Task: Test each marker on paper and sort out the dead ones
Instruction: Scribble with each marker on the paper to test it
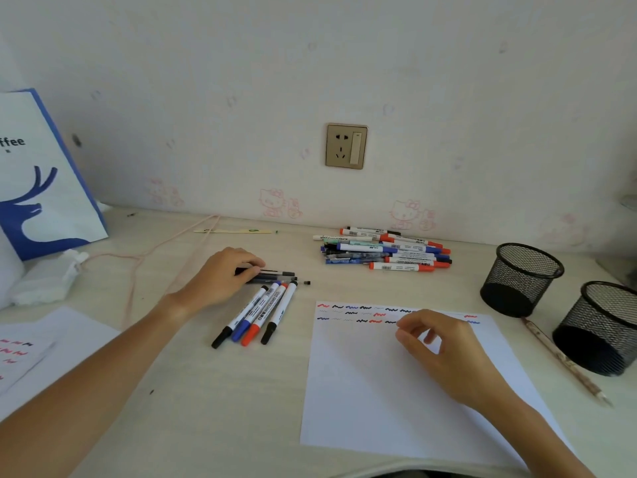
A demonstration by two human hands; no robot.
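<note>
Here the left hand (220, 276) curls its fingers on a dark pen (272, 273) atop the small group of markers (256, 315) on the desk (206, 391) — apparently sorting. The right hand (444, 350) hovers loosely curled, holding nothing, over the scribbled paper (379, 391); next, fetch from the far pile (386, 250).

Left hand (220, 274) grips a black pen (275, 273); right hand (437, 343) hovers over paper (379, 391).
</note>
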